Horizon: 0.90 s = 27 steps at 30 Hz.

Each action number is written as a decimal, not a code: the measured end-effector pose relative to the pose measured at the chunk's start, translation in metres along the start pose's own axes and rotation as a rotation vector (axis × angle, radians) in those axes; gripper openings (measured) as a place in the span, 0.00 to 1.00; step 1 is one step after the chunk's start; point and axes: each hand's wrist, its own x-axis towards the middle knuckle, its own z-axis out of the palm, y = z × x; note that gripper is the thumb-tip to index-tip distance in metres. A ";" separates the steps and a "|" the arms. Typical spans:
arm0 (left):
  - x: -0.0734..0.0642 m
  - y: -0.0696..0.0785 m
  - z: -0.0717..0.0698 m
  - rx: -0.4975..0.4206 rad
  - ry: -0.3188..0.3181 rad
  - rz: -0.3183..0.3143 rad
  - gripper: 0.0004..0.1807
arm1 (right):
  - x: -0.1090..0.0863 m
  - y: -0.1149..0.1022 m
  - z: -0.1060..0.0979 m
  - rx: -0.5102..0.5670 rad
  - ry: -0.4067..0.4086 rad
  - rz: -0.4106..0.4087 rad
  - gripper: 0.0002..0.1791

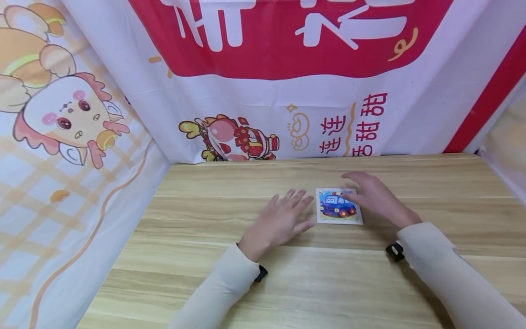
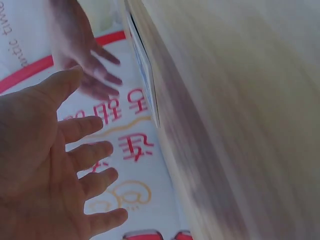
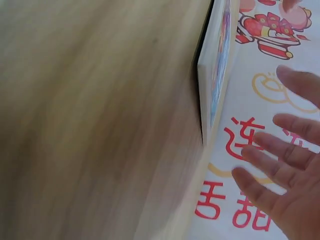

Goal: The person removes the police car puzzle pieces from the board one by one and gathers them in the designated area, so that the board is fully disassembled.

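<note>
A flat square picture board (image 1: 338,211) with a blue cartoon car lies on the wooden table, its pale border showing all round. Just left of it, my left hand (image 1: 281,220) hovers with fingers spread and nothing held. My right hand (image 1: 376,196) is over the board's right side, fingers extended, thumb overlapping the picture's upper right corner in the head view. Seen edge-on in the right wrist view, the board (image 3: 212,75) has a thin light rim, and the right fingers (image 3: 287,150) are apart from it. In the left wrist view the left fingers (image 2: 95,155) are spread too.
The wooden table (image 1: 197,256) ends at the back against a hanging white and red cloth (image 1: 263,55) with printed characters. A cartoon-printed cloth (image 1: 102,192) hangs along the left side. Dark bands (image 1: 395,252) sit at both wrists.
</note>
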 end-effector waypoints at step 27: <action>0.019 0.047 0.014 0.046 -0.213 0.117 0.41 | 0.037 -0.006 0.024 0.127 -0.115 -0.081 0.23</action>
